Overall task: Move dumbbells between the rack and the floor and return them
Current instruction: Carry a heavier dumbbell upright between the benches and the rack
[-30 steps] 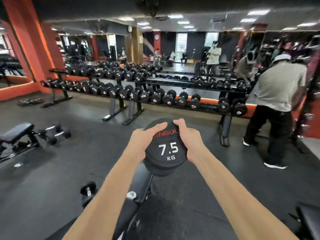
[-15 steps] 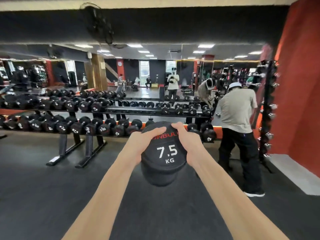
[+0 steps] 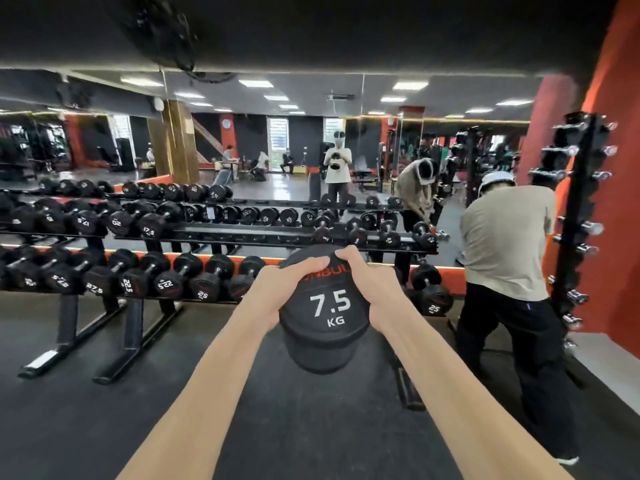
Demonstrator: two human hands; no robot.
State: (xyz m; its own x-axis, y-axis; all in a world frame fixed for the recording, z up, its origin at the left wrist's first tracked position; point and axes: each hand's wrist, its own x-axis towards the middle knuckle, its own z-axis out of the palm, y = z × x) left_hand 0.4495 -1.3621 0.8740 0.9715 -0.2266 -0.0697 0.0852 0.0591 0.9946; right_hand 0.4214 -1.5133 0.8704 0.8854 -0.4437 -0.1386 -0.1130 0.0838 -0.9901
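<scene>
Dumbbell, marked "7.5 KG", hung at frame centre, its upper head gripped by left hand and right hand.

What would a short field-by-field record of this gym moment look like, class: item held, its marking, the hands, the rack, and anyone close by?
item held: dumbbell, carried on end in front of the body
marking: 7.5 KG on the top face
left hand: grips the top head from the left
right hand: grips it from the right
rack: two tiers ahead, rows of black dumbbells, mirror behind
nearby: person in a beige shirt, right, back turned
</scene>
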